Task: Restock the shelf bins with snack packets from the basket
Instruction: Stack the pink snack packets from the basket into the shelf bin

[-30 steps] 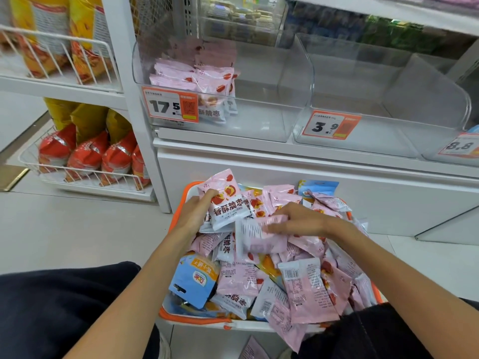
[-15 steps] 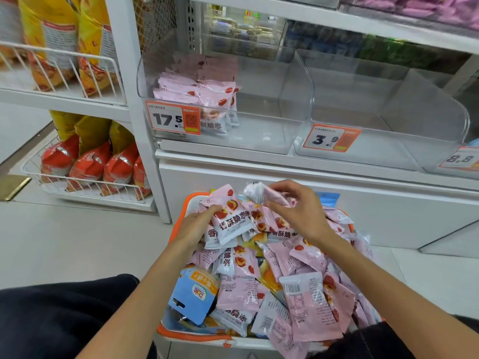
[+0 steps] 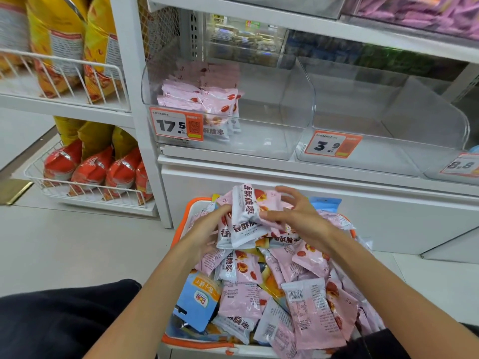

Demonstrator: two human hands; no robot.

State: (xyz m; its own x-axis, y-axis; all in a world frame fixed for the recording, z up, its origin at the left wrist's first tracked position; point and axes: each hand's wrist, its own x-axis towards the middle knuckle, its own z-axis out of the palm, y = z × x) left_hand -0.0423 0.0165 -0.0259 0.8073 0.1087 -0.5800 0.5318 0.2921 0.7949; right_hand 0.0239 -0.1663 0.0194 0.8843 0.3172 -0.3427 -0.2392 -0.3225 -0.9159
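Both hands work at the far end of the basket (image 3: pixel 181 224), an orange-rimmed one standing on the floor in front of the white shelf unit and heaped with snack packets. The left hand (image 3: pixel 207 235) has its fingers (image 3: pixel 220 212) curled round the left edge of a small bunch of pink packets (image 3: pixel 246 218), white-fronted with dark lettering and red fruit, lifted just above the heap. The right hand (image 3: pixel 298 218) meets the same bunch from the right: its thumb presses the packets' side while the other fingers are spread and loosely bent above them, so whether it truly grips is hard to tell. More pink packets fill the basket, with a blue packet (image 3: pixel 199 304) at its near left corner. On the shelf above, the left clear bin (image 3: pixel 285 120), tagged 17.5, holds a short stack of the same pink packets (image 3: pixel 207 104) against its left wall. The clear bin beside it (image 3: pixel 388 104) carries a 3.9 tag (image 3: pixel 333 144)
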